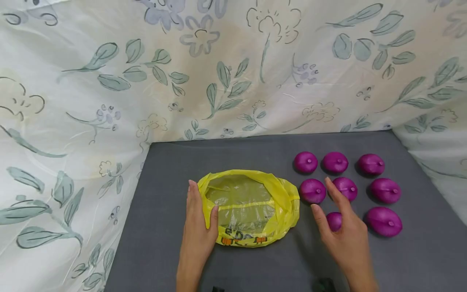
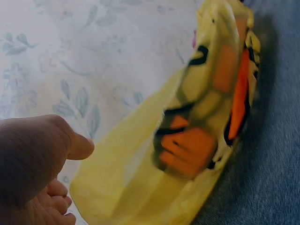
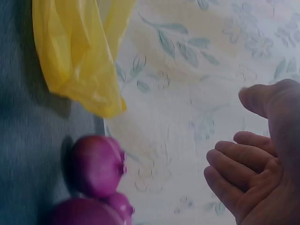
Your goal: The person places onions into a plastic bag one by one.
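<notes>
A yellow plastic bag (image 1: 290, 207) lies on the grey table with its mouth spread wide. My left hand (image 1: 197, 233) is at the bag's left side, fingers straight along the rim and thumb apart from them. In the left wrist view, orange and black print shows on the bag (image 2: 136, 187). My right hand (image 1: 346, 235) hovers over the near left part of a group of glossy purple, onion-like pieces (image 1: 384, 222), each with a small nub. Its thumb and fingers are spread, with nothing between them in the right wrist view. This hand partly hides one purple piece (image 1: 333, 221).
Several purple pieces (image 1: 335, 162) stand in loose rows on the right of the grey table (image 1: 164, 182), close beside the bag. A floral cloth (image 1: 226, 97) hangs behind the table and down both sides.
</notes>
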Motion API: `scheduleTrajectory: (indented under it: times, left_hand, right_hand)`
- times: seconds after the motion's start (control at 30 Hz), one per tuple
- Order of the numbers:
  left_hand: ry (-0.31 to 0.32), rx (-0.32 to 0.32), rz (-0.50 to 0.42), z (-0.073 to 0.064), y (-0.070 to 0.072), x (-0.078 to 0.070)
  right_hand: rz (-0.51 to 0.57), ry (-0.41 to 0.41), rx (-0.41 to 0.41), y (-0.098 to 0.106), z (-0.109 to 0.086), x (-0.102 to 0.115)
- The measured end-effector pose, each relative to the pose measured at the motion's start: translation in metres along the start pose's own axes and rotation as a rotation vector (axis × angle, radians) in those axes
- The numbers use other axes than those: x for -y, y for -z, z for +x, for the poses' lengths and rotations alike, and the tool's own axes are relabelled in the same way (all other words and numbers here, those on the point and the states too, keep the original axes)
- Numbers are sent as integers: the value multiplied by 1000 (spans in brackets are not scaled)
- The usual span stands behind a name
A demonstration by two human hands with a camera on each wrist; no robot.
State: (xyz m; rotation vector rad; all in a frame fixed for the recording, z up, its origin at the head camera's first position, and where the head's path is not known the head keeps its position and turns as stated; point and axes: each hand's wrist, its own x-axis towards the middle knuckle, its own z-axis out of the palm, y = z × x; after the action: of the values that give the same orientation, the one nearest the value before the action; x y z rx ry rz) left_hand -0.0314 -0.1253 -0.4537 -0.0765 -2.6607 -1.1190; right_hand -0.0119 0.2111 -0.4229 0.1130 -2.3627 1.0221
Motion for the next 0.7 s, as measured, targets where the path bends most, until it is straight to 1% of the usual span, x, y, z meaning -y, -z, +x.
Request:
scheduleTrajectory:
  times: [0.1,0.2,0.27,0.43,0.53,0.6,0.7]
  left_hand:
    - [26,29,-38,1,-4,5]
    - [41,64,-62,-1,-6,10]
    - [51,74,-73,-2,-7,13]
    - [73,79,-62,-1,-7,15]
    - [88,101,-58,2,-6,14]
    - [105,111,-52,4,-4,13]
    - [122,114,-41,7,-2,13]
  right_hand:
    - [19,-52,-74,12,-6,-6]
    - [23,-125,-128,25,-11,-13]
    - [22,-176,-157,33,-13,-19]
    - [-21,-276,-282,51,-15,-37]
    - [-56,-334,-354,62,-16,-50]
    - [-84,-378,-381,68,-17,-57]
    - [-117,-462,-391,75,-20,-68]
